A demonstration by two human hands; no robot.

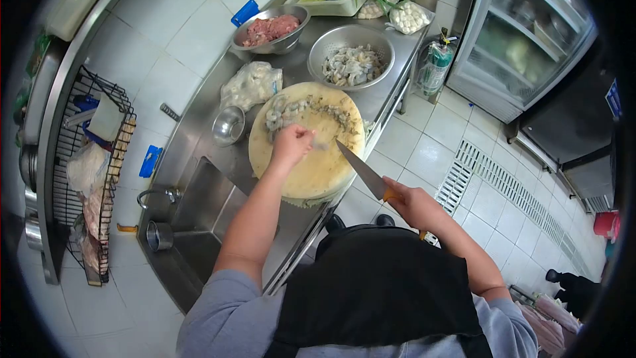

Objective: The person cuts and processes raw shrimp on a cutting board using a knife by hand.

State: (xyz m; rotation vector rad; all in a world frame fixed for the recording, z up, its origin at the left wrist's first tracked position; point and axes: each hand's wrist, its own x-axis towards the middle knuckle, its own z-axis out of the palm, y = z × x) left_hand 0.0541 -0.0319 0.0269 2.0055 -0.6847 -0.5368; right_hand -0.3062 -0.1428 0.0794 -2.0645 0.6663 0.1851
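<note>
Your apron (384,292) fronts the worktop (225,149), where seafood (281,114) curves along the far edge of the board (301,182), just beyond your nearer left hand (291,148), fingers bunched, any hold unclear, while your right hand (419,207) wraps the knife (364,172), slanting boardward.

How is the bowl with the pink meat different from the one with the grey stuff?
The meat bowl holds pinkish-red meat, while the colander holds greyish, shiny pieces. The meat bowl sits closer to the tiled wall; the colander sits nearer the counter's front edge, right beside the round cutting board. Both are round, silvery and open on top.
</note>
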